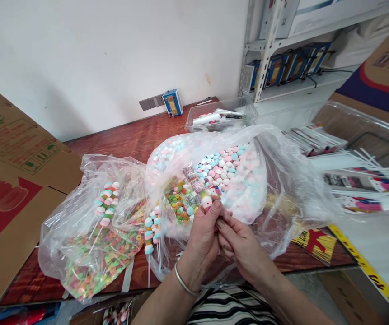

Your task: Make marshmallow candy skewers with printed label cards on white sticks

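In the middle of the head view, my left hand [203,232] and my right hand [236,239] meet with fingers closed in a pinch. A candy skewer [207,203], seemingly in a clear printed wrapper [194,183], slants up and left from them; my fingers hide its lower end. Beneath lies an open clear bag of pink, white and blue candies [219,167]. Colourful ring candies [177,194] lie just left of the wrapper. Unwrapped candy skewers [152,230] on white sticks rest left of my hands, and more skewers [106,203] lie on another bag.
Ring candies fill a plastic bag [102,257] at left, beside a cardboard box [14,180]. Printed wrappers with white sticks [367,185] lie at right near a clear tray [377,131]. A clear bin [219,115] and small blue box [173,103] stand behind.
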A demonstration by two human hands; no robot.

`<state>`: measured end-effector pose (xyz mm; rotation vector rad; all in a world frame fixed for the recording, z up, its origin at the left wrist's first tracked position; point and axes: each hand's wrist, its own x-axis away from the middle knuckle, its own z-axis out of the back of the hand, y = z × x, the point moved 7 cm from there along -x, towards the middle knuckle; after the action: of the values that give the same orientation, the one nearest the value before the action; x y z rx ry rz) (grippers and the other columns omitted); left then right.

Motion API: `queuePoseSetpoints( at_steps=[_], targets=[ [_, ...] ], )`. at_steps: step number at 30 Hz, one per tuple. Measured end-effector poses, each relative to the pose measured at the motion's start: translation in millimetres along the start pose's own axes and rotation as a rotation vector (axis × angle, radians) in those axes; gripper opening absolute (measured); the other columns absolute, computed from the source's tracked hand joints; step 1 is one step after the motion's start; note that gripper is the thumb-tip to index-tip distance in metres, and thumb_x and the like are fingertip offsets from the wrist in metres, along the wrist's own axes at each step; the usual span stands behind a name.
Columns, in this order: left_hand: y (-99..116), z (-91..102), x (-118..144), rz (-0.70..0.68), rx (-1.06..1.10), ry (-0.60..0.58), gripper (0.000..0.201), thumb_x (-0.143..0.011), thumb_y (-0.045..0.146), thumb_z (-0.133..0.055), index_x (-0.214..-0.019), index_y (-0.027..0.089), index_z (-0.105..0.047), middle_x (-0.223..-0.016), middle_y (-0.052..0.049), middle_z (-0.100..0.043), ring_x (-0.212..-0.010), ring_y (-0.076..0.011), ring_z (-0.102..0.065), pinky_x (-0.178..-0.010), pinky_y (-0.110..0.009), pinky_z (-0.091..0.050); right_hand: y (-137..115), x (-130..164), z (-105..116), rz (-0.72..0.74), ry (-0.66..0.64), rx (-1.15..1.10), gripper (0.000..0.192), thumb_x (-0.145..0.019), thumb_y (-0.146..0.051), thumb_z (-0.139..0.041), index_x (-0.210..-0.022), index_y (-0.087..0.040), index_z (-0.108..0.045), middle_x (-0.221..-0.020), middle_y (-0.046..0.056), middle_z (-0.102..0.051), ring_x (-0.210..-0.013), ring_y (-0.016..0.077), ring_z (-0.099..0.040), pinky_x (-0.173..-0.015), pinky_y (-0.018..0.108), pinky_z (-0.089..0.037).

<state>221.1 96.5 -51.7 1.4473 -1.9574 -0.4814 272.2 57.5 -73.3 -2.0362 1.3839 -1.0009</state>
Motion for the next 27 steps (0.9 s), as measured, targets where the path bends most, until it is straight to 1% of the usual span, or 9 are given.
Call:
queuePoseSetpoints(
  at_steps=[2,4,6,8,10,12,17,24,27],
  targets=[
    [8.4,1.4,-1.5,-0.015,0.029,-0.017,0.029,-0.077,0.038,-0.075,-0.093,0.016,-0.065,-0.085,-0.003,-0.068,-0.079,-0.0122,-0.064,-0.078,-0.024,-0.052,-1.8,-0.4,3.5,-0.017,-0.004,0.008,0.041,-0.077,-0.055,-0.072,-0.079,-0.018,-0.056,-0.044,-0.014,-0.031,-0.036,0.0013,-0.015,-0.035,0.015,-0.016],
    [25.5,3.6,-6.3,-0.052,0.076,-0.024,0.037,-0.079,0.043,-0.072,-0.104,0.018,-0.065,-0.103,-0.006,-0.069,-0.091,-0.0168,-0.066,-0.081,-0.029,-0.053,-0.1,3.5,6.9,-0.044,-0.025,0.037,0.041,-0.078,-0.055,-0.071,-0.077,-0.017,-0.057,-0.045,-0.014,-0.030,-0.037,0.0013,-0.015,-0.036,0.016,-0.017],
    [42.1,5.0,-12.2,-0.088,0.112,-0.023,0.035,-0.081,0.040,-0.071,-0.108,0.019,-0.064,-0.099,-0.004,-0.068,-0.084,-0.0144,-0.066,-0.081,-0.029,-0.054,4.8,8.5,9.2,-0.071,-0.040,0.083,0.042,-0.077,-0.056,-0.071,-0.078,-0.016,-0.058,-0.045,-0.014,-0.029,-0.038,0.0015,-0.016,-0.037,0.016,-0.016],
    [49.4,4.9,-16.4,-0.107,0.118,-0.014,0.031,-0.082,0.032,-0.071,-0.109,0.019,-0.063,-0.078,0.003,-0.063,-0.063,-0.0073,-0.060,-0.072,-0.025,-0.054,10.3,11.4,8.7,-0.078,-0.052,0.123,0.043,-0.077,-0.058,-0.070,-0.078,-0.016,-0.057,-0.045,-0.014,-0.029,-0.038,0.0019,-0.016,-0.037,0.016,-0.015],
    [44.9,4.0,-17.3,-0.114,0.082,0.004,0.027,-0.083,0.029,-0.070,-0.106,0.018,-0.064,-0.062,0.009,-0.050,-0.047,-0.0025,-0.046,-0.065,-0.020,-0.051,14.5,10.8,6.3,-0.070,-0.058,0.139,0.044,-0.077,-0.060,-0.068,-0.077,-0.017,-0.056,-0.044,-0.014,-0.029,-0.037,0.0021,-0.015,-0.036,0.016,-0.014],
    [31.1,3.6,-14.8,-0.095,0.027,0.031,0.024,-0.083,0.032,-0.070,-0.100,0.016,-0.064,-0.055,0.010,-0.043,-0.043,-0.0021,-0.040,-0.064,-0.020,-0.050,15.6,7.6,5.0,-0.047,-0.042,0.128,0.045,-0.077,-0.061,-0.068,-0.075,-0.018,-0.055,-0.044,-0.014,-0.030,-0.036,0.0021,-0.016,-0.035,0.016,-0.015],
    [1.7,6.1,-2.3,-0.033,-0.023,0.072,0.032,-0.081,0.043,-0.069,-0.098,0.017,-0.063,-0.066,0.003,-0.056,-0.067,-0.0102,-0.060,-0.059,-0.017,-0.045,11.4,-0.1,8.4,-0.015,0.016,0.074,0.044,-0.077,-0.059,-0.069,-0.075,-0.017,-0.055,-0.043,-0.014,-0.030,-0.036,0.0017,-0.015,-0.035,0.015,-0.015],
    [-2.6,4.3,8.2,-0.034,-0.047,0.032,0.024,-0.081,0.039,-0.070,-0.088,0.016,-0.065,-0.076,-0.002,-0.064,-0.074,-0.0110,-0.060,-0.075,-0.021,-0.047,11.3,-2.8,7.4,-0.023,0.021,0.009,0.043,-0.077,-0.058,-0.070,-0.082,-0.019,-0.053,-0.045,-0.016,-0.023,-0.038,0.0022,-0.008,-0.034,0.015,-0.012],
    [-10.7,8.6,12.1,0.010,-0.058,0.090,0.031,-0.078,0.042,-0.071,-0.097,0.017,-0.068,-0.078,-0.004,-0.068,-0.076,-0.0132,-0.063,-0.079,-0.025,-0.048,11.4,-4.2,7.2,-0.016,0.042,-0.006,0.044,-0.075,-0.056,-0.073,-0.093,-0.021,-0.054,-0.048,-0.015,-0.023,-0.040,0.0032,-0.008,-0.035,0.014,-0.012]
  ],
)
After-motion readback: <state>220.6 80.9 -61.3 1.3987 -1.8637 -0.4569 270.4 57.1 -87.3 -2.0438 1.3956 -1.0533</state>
